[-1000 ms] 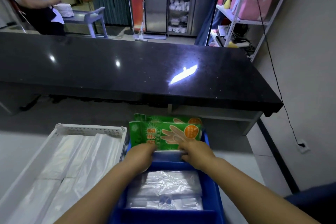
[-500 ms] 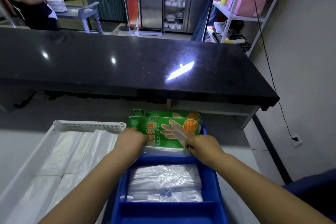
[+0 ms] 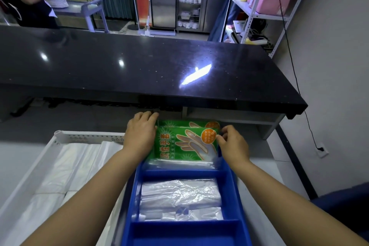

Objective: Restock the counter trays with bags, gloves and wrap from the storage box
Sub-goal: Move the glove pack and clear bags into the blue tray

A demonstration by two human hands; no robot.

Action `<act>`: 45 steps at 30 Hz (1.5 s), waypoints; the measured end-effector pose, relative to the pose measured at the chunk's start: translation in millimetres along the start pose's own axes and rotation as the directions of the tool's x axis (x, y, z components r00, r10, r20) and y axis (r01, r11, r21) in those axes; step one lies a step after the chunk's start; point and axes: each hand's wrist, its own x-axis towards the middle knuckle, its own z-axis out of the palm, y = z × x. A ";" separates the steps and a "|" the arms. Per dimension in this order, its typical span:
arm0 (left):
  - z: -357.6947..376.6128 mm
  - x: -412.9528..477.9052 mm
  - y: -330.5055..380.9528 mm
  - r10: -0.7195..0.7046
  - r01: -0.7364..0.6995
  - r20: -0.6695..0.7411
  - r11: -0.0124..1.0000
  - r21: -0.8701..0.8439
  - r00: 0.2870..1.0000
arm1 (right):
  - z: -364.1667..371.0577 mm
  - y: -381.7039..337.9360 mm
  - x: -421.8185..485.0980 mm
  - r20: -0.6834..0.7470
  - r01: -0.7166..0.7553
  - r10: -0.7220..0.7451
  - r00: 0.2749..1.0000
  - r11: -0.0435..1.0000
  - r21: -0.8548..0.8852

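Observation:
A blue divided tray (image 3: pixel 232 187) lies in front of me. Green glove packs (image 3: pixel 179 144) stand tilted in its far compartment. My left hand (image 3: pixel 140 136) rests against the packs' left edge, fingers over the tray's far corner. My right hand (image 3: pixel 232 145) pinches the front pack's right edge near its orange sticker. The middle compartment holds clear plastic bags (image 3: pixel 180 198). The near compartment shows only blue floor. A white tray (image 3: pixel 87 138) to the left holds flat white bags (image 3: pixel 60 170).
A long black counter (image 3: pixel 139 66) spans the view beyond the trays, its raised edge just past my hands. A person stands at far left by a stack of plates (image 3: pixel 57 0). Metal shelving (image 3: pixel 265 6) with pink bags stands at right.
Both hands slid from the packs' lower front edge to their sides, the left reaching further back. The glove packs now sit lower and more tilted in the far compartment.

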 end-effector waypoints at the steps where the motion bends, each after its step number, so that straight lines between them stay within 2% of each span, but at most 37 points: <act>1: 2.4 2.3 0.0 0.005 -0.005 0.009 1.000 0.002 1.000 | 0.8 -0.6 1.3 -0.006 -0.011 0.011 1.000 1.000 0.008; 6: 4.0 7.9 0.1 -0.027 0.027 0.002 0.995 -0.095 1.000 | 2.3 -0.7 4.8 -0.029 0.010 -0.011 1.000 1.000 -0.019; 11: 6.3 7.1 -9.8 -0.086 0.096 0.063 0.980 -0.172 0.994 | -0.2 2.3 5.2 -0.048 0.020 -0.024 0.999 0.996 -0.083; 20: 13.6 13.1 -5.4 -0.048 0.082 0.143 0.968 -0.239 0.989 | -2.5 4.9 6.7 -0.034 0.017 -0.017 0.999 1.000 0.009; 22: 10.8 8.6 -6.0 -0.062 0.089 0.125 0.970 -0.226 0.990 | -4.2 5.7 6.4 -0.037 0.012 -0.011 0.999 0.999 0.030; 24: 5.7 -0.6 -5.6 -0.070 0.078 0.047 0.976 -0.203 0.996 | -7.9 6.2 3.7 -0.067 0.039 -0.035 0.997 0.998 0.049; 27: -5.4 -23.4 -1.4 -0.095 0.079 -0.076 0.978 -0.191 0.993 | -14.1 3.3 -6.8 -0.058 0.196 -0.196 0.979 0.981 -0.006; 30: -15.8 -55.7 4.6 -0.081 0.068 -0.089 0.987 -0.143 0.993 | -16.2 -6.0 -22.8 0.008 0.427 -0.428 0.904 0.899 -0.097; 33: -28.9 -92.0 6.4 -0.097 0.088 -0.077 0.990 -0.114 0.992 | -11.8 -23.0 -38.1 0.092 0.600 -0.594 0.799 0.796 -0.082; 35: -38.6 -118.8 2.7 -0.164 0.160 -0.046 0.984 -0.074 0.985 | -5.4 -34.2 -48.8 0.159 0.677 -0.665 0.730 0.735 -0.030; 37: -48.7 -148.5 -5.4 -0.259 0.259 -0.034 0.966 -0.014 0.965 | 5.7 -41.8 -58.7 0.224 0.765 -0.743 0.631 0.643 -0.021; 41: -71.4 -218.1 -20.8 -0.455 0.456 -0.043 0.888 0.058 0.890 | 33.4 -57.7 -89.0 0.473 0.861 -0.754 0.456 0.509 -0.017; 45: -98.3 -286.0 -28.0 -0.549 0.551 -0.050 0.833 0.052 0.834 | 47.3 -79.5 -128.0 0.566 0.929 -0.763 0.313 0.371 -0.013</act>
